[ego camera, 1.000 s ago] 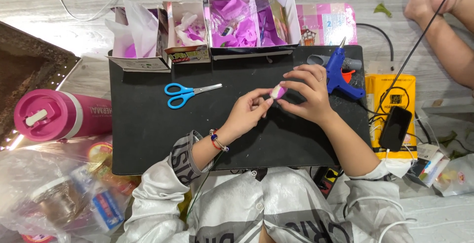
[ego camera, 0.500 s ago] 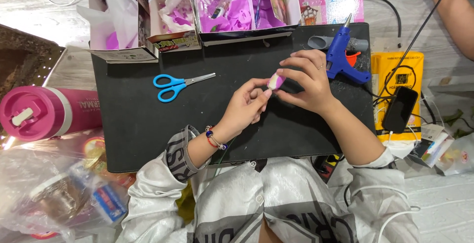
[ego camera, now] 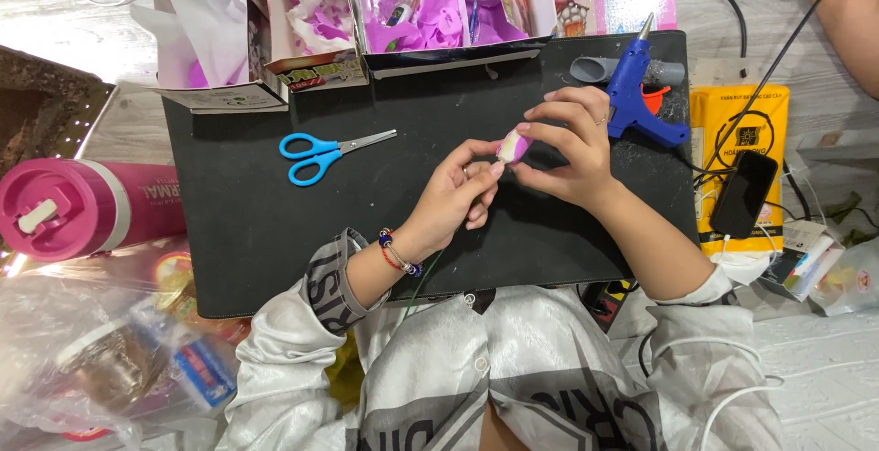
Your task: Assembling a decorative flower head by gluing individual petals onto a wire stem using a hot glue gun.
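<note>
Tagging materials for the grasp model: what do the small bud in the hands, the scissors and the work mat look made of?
Small white-and-purple bud, pinched between left hand and right hand: looks like soft matte wrapped paper or petal, too small to be sure. Blue-handled scissors: glossy plastic loops, shiny grey metal blades. Flat black mat: dull, smooth, likely rubber or plastic sheet.

Fingers hide most of the small purple-and-white piece [ego camera: 512, 146], perhaps folded paper.
</note>
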